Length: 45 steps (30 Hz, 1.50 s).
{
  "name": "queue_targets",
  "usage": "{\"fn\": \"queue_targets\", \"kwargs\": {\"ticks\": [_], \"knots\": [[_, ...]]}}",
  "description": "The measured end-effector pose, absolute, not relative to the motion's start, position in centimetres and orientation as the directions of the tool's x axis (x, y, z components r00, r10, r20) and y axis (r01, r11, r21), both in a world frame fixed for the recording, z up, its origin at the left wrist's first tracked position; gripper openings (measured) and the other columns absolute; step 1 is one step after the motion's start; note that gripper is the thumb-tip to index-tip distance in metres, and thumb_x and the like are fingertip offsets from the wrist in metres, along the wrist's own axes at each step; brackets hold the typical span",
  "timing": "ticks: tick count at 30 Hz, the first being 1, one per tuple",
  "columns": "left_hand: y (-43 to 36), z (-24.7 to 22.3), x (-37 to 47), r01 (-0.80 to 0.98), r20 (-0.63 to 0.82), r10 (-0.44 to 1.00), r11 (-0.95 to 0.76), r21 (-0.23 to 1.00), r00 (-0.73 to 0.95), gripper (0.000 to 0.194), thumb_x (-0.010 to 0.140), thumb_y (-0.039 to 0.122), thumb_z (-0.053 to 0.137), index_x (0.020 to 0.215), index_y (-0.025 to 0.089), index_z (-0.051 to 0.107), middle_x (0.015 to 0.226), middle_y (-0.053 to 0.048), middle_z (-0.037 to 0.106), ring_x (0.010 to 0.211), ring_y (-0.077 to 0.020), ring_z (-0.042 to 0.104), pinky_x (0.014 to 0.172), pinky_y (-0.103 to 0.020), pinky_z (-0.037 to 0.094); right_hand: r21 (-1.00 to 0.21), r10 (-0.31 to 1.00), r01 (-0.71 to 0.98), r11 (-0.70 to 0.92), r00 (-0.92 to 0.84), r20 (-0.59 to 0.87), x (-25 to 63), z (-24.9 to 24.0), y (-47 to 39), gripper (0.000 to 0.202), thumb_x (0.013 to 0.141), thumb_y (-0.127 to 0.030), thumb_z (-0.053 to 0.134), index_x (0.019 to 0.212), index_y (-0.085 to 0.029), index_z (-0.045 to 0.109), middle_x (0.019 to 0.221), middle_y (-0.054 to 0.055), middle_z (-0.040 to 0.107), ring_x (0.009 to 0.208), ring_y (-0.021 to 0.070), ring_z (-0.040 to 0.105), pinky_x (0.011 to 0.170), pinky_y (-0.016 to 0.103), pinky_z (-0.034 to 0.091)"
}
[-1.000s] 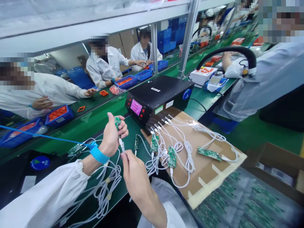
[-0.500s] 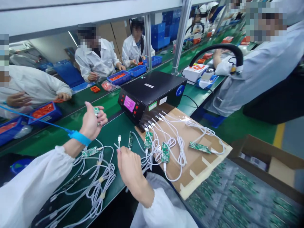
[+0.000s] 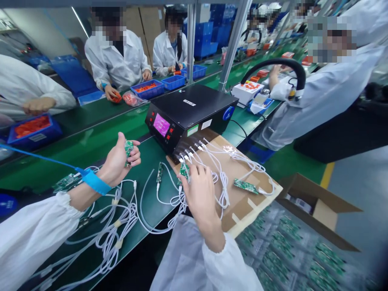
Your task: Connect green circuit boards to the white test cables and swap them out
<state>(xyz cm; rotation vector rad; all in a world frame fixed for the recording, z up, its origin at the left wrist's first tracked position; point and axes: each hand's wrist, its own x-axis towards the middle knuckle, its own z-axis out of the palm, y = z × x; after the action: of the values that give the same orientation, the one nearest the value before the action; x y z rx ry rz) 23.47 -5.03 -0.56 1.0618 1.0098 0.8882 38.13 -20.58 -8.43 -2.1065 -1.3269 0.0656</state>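
Observation:
My left hand (image 3: 119, 161), with a blue wrist strap (image 3: 96, 182), is closed around a small green circuit board (image 3: 129, 150) above the bench. My right hand (image 3: 201, 194) is over the near left part of the cardboard sheet, thumb apart from the curved fingers. Its thumb is beside a circuit board (image 3: 183, 173) with a white cable plugged in; whether they touch I cannot tell. Another cabled board (image 3: 159, 173) lies to the left, and one more (image 3: 246, 186) rests on the cardboard (image 3: 242, 206). A loose white cable plug (image 3: 135, 185) shows below my left hand.
A black test box (image 3: 190, 115) with a lit pink screen stands behind the cardboard, several white cables running from it. Bundled cables (image 3: 117, 230) cover the near bench. Bagged boards (image 3: 281, 250) and an open carton (image 3: 321, 210) are at right. Co-workers sit around the green line with blue bins (image 3: 148, 89).
My right hand has let go of the white cable and moved right, over the boards on the cardboard. My left hand keeps its circuit board. The view has shifted slightly.

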Motion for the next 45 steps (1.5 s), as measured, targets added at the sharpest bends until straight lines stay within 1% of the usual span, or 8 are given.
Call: {"fn": "queue_targets", "kwargs": {"ticks": [4, 11, 20, 25, 30, 35, 41, 45], "knots": [[-6.0, -0.7, 24.7, -0.064, -0.269, 0.906, 0.305, 0.95, 0.326, 0.049, 0.106, 0.048, 0.029, 0.084, 0.014, 0.055, 0.057, 0.005, 0.036, 0.042, -0.0062, 0.028, 0.038, -0.018, 0.029, -0.637, 0.868, 0.739, -0.221, 0.446, 0.217, 40.7, -8.1, -21.1, 0.014, 0.097, -0.017, 0.059, 0.1, -0.017, 0.073, 0.098, 0.01, 0.075, 0.098, 0.0288, 0.062, 0.083, 0.042, 0.051], [-8.8, -1.9, 26.7, 0.154, -0.336, 0.797, 0.3, 0.941, 0.502, 0.048, 0.1, 0.058, 0.046, 0.087, 0.013, 0.057, 0.067, -0.002, 0.054, 0.043, -0.0042, 0.027, 0.039, -0.018, 0.026, -0.932, 0.766, 0.36, -0.045, 0.611, 0.199, 43.8, -5.4, -24.1, 0.019, 0.093, -0.038, 0.067, 0.099, -0.021, 0.073, 0.081, 0.002, 0.071, 0.069, 0.0157, 0.062, 0.064, 0.03, 0.048], [-12.8, -2.3, 29.1, 0.168, -0.161, 0.577, 0.042, 0.985, 0.8, 0.051, 0.093, 0.068, 0.053, 0.101, 0.02, 0.067, 0.06, 0.004, 0.044, 0.051, -0.0095, 0.034, 0.048, -0.023, 0.031, -0.974, 0.754, 0.215, 0.067, 0.629, 0.191, 44.1, -4.8, -24.1, 0.022, 0.089, -0.041, 0.071, 0.095, -0.021, 0.067, 0.088, 0.004, 0.073, 0.072, 0.0149, 0.066, 0.07, 0.03, 0.056], [-13.0, -2.7, 29.7, 0.09, 0.039, 0.632, -0.17, 0.981, 0.774, 0.043, 0.1, 0.058, 0.049, 0.099, 0.021, 0.069, 0.083, -0.003, 0.063, 0.071, -0.0148, 0.055, 0.065, -0.025, 0.044, -0.984, 0.804, 0.162, 0.075, 0.573, 0.156, 42.1, -5.5, -23.7, 0.021, 0.094, -0.041, 0.064, 0.1, -0.021, 0.062, 0.094, 0.005, 0.074, 0.072, 0.0145, 0.066, 0.068, 0.029, 0.056], [-12.8, -3.7, 29.7, 0.11, 0.088, 0.695, -0.236, 0.966, 0.713, 0.043, 0.102, 0.056, 0.044, 0.109, 0.022, 0.068, 0.102, -0.005, 0.067, 0.092, -0.0181, 0.06, 0.084, -0.027, 0.047, -0.96, 0.835, 0.261, 0.103, 0.501, 0.226, 40.5, -5.2, -23.0, 0.021, 0.102, -0.04, 0.055, 0.104, -0.021, 0.064, 0.084, 0.0, 0.069, 0.073, 0.0127, 0.063, 0.069, 0.026, 0.05], [-13.5, -4.5, 30.9, 0.14, 0.116, 0.755, -0.266, 0.954, 0.645, 0.04, 0.104, 0.055, 0.039, 0.099, 0.021, 0.06, 0.089, -0.001, 0.061, 0.082, -0.0154, 0.056, 0.076, -0.025, 0.044, -0.912, 0.817, 0.403, 0.08, 0.498, 0.292, 40.5, -5.4, -22.9, 0.027, 0.106, -0.036, 0.046, 0.095, -0.022, 0.065, 0.076, -0.002, 0.063, 0.071, 0.0122, 0.059, 0.069, 0.025, 0.044], [-14.2, -5.0, 32.9, 0.159, 0.092, 0.754, -0.254, 0.954, 0.651, 0.037, 0.104, 0.054, 0.039, 0.092, 0.023, 0.054, 0.08, 0.001, 0.057, 0.076, -0.0151, 0.054, 0.074, -0.026, 0.043, -0.933, 0.778, 0.356, 0.039, 0.575, 0.252, 41.1, -6.4, -23.5, 0.029, 0.107, -0.04, 0.042, 0.098, -0.021, 0.063, 0.083, 0.0, 0.064, 0.076, 0.0141, 0.06, 0.073, 0.027, 0.045], [-12.0, -5.0, 33.0, 0.073, 0.083, 0.91, -0.123, 0.99, 0.406, 0.043, 0.099, 0.063, 0.046, 0.089, 0.022, 0.057, 0.077, -0.001, 0.054, 0.068, -0.0149, 0.051, 0.064, -0.025, 0.043, -0.962, 0.851, 0.262, 0.077, 0.486, 0.201, 40.3, -6.0, -25.4, 0.032, 0.108, -0.04, 0.039, 0.093, -0.022, 0.062, 0.083, 0.0, 0.063, 0.079, 0.0141, 0.061, 0.077, 0.027, 0.048]]}}
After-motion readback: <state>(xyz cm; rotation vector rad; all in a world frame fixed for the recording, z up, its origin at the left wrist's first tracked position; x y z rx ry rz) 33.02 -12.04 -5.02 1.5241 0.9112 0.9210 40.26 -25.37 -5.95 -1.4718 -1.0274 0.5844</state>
